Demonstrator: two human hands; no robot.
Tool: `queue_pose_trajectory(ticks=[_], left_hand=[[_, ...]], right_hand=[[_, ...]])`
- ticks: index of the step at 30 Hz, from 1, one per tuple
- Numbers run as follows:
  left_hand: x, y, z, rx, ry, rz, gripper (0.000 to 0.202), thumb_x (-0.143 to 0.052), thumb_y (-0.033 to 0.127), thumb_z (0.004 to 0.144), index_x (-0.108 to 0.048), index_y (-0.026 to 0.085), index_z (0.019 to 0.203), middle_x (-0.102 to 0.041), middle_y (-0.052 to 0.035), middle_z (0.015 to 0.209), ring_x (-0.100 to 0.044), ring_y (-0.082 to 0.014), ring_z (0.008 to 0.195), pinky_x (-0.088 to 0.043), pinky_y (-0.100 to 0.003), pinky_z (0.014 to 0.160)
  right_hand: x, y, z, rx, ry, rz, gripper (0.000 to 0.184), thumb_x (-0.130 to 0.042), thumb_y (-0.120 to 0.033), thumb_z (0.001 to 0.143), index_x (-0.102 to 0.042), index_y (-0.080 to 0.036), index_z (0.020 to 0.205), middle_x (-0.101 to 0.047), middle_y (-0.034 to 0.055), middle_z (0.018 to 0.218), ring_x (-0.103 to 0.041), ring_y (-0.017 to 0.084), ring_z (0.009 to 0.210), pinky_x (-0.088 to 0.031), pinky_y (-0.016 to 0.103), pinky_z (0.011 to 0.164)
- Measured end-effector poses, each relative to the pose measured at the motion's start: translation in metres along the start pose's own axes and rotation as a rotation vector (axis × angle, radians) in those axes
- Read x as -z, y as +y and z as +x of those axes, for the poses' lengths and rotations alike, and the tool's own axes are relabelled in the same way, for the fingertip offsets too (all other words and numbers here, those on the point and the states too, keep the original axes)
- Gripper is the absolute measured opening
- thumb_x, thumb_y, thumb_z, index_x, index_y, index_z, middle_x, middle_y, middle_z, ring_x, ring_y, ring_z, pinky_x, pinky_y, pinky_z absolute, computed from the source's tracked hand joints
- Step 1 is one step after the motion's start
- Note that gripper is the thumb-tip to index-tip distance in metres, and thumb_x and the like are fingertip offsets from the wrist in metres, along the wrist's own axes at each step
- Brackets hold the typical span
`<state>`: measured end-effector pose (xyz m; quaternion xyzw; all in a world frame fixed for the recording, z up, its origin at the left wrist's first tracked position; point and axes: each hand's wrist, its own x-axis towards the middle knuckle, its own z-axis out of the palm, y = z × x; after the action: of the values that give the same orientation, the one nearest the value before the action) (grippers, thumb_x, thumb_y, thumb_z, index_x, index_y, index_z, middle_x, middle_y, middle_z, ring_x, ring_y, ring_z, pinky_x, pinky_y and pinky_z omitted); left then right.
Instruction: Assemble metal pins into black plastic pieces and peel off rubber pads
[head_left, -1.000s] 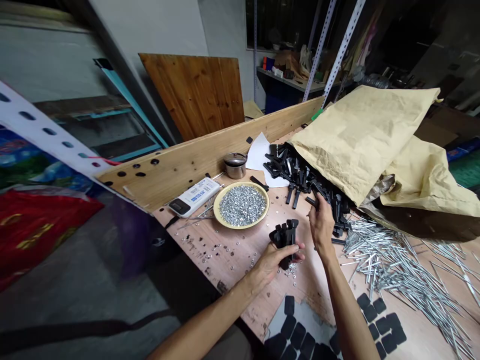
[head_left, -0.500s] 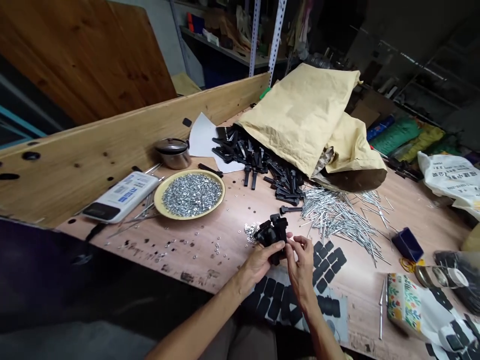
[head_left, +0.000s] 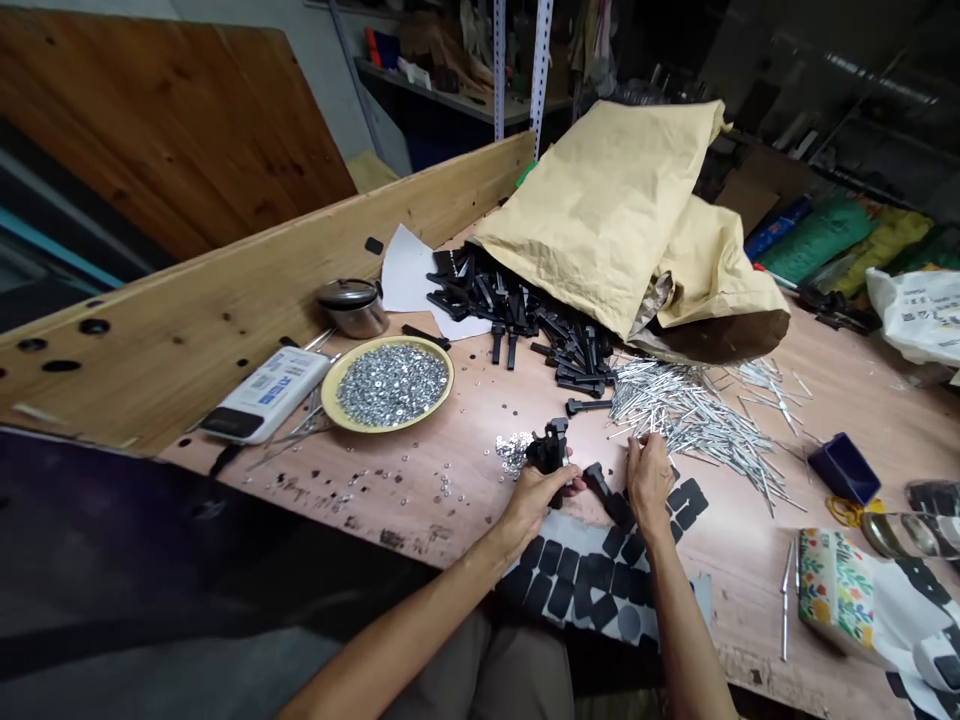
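My left hand point(head_left: 541, 492) is wrapped round a small bunch of black plastic parts point(head_left: 551, 445), which stick up above the thumb. My right hand point(head_left: 651, 482) has its fingertips pinched together at the near edge of a heap of thin metal rods point(head_left: 690, 410); what is between them, if anything, is hidden. Between the two hands, a single black plastic part point(head_left: 606, 492) lies slanted on the table. Beside the left hand are loose small metal nuts or washers point(head_left: 512, 453). Rows of black rounded pads point(head_left: 561, 580) on a grey sheet lie below both hands.
A yellow bowl point(head_left: 328, 400) of small metal pieces stands left, near a white scale-like device point(head_left: 262, 395) and a lidded metal pot point(head_left: 358, 315). Behind, black parts point(head_left: 487, 300) spill from a large paper sack point(head_left: 592, 220). A dark blue box point(head_left: 844, 470) and flowered box point(head_left: 832, 585) stand right.
My right hand has moved away from the left hand, rightward to the rods. One black part now lies on the table between them. The view has shifted slightly.
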<state>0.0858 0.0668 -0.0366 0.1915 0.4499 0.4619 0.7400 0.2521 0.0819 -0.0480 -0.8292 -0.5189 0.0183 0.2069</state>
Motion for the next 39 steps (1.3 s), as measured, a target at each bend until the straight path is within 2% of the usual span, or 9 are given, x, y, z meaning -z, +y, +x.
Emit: queue_pose_trajectory(ticks=[6,10,14,19,22,26,30,34,39], left_hand=[[0.008,-0.002,-0.010,-0.090,-0.042,0.087,0.023,-0.079,0.030,0.057,-0.065,0.014,0.065,-0.064,0.0000,0.060,-0.058,-0.0107,0.059,-0.044,-0.021,0.059],[0.008,-0.003,-0.016,-0.083,-0.050,0.096,0.025,-0.081,0.030,0.054,-0.070,0.014,0.070,-0.069,-0.0021,0.070,-0.060,-0.0126,0.065,-0.047,-0.024,0.068],[0.002,-0.005,-0.013,-0.015,-0.118,0.035,0.040,-0.085,0.029,0.047,-0.073,0.014,0.082,-0.072,-0.0049,0.084,-0.064,-0.0160,0.080,-0.048,-0.026,0.079],[-0.002,-0.009,0.003,0.071,-0.165,-0.032,0.044,-0.087,0.031,0.039,-0.072,0.013,0.076,-0.071,-0.0039,0.071,-0.064,-0.0164,0.067,-0.050,-0.028,0.070],[0.002,-0.008,0.008,0.040,-0.103,0.010,0.037,-0.087,0.031,0.040,-0.072,0.012,0.069,-0.071,-0.0043,0.068,-0.064,-0.0151,0.064,-0.050,-0.026,0.068],[0.003,-0.004,0.005,-0.020,-0.042,0.018,0.033,-0.086,0.031,0.042,-0.072,0.014,0.066,-0.072,-0.0041,0.070,-0.065,-0.0150,0.066,-0.051,-0.026,0.071],[0.000,0.000,0.000,-0.082,-0.048,-0.010,0.035,-0.085,0.031,0.043,-0.073,0.016,0.072,-0.074,-0.0039,0.077,-0.068,-0.0186,0.077,-0.052,-0.031,0.082],[0.004,0.000,0.003,-0.170,-0.063,0.063,0.037,-0.083,0.031,0.048,-0.073,0.014,0.079,-0.074,-0.0058,0.083,-0.068,-0.0222,0.083,-0.052,-0.036,0.087],[0.010,-0.008,0.007,-0.334,-0.107,0.358,0.028,-0.073,0.030,0.062,-0.071,0.013,0.085,-0.074,-0.0086,0.086,-0.068,-0.0243,0.083,-0.053,-0.037,0.080]], right_hand=[[0.007,0.006,-0.059,0.227,-0.103,-0.095,0.020,-0.048,-0.036,0.088,-0.060,-0.022,0.096,-0.060,0.0070,0.090,-0.059,0.019,0.070,-0.034,0.026,0.051],[0.004,0.007,-0.064,0.245,-0.115,-0.130,0.020,-0.049,-0.025,0.087,-0.063,-0.022,0.100,-0.061,0.0081,0.091,-0.060,0.019,0.072,-0.036,0.025,0.049],[0.007,-0.005,-0.057,0.219,-0.046,0.199,0.026,-0.048,-0.032,0.087,-0.064,-0.016,0.100,-0.063,0.0087,0.085,-0.060,0.018,0.069,-0.046,0.028,0.061],[0.018,-0.015,-0.054,0.340,-0.288,0.506,0.033,-0.042,-0.027,0.085,-0.065,-0.017,0.105,-0.062,0.0077,0.087,-0.062,0.018,0.075,-0.049,0.027,0.065],[0.022,-0.010,-0.032,0.224,-0.308,0.474,0.031,-0.044,-0.030,0.083,-0.065,-0.018,0.103,-0.064,0.0073,0.090,-0.062,0.018,0.073,-0.048,0.028,0.065],[0.020,-0.011,0.008,-0.065,-0.176,0.102,0.026,-0.049,-0.028,0.082,-0.062,-0.014,0.099,-0.066,0.0096,0.087,-0.061,0.022,0.078,-0.043,0.031,0.067],[0.014,-0.021,0.021,-0.091,-0.223,-0.032,0.028,-0.047,-0.015,0.080,-0.060,-0.015,0.104,-0.067,0.0098,0.087,-0.061,0.022,0.077,-0.039,0.030,0.064],[0.026,-0.024,0.005,-0.070,-0.179,0.211,0.039,-0.052,-0.016,0.074,-0.059,-0.016,0.111,-0.062,0.0004,0.064,-0.059,0.018,0.063,-0.041,0.029,0.062],[0.070,-0.034,-0.018,-0.120,-0.065,0.889,0.027,-0.062,-0.039,0.070,-0.063,-0.015,0.085,-0.063,0.0016,0.068,-0.062,0.016,0.059,-0.049,0.028,0.056]])
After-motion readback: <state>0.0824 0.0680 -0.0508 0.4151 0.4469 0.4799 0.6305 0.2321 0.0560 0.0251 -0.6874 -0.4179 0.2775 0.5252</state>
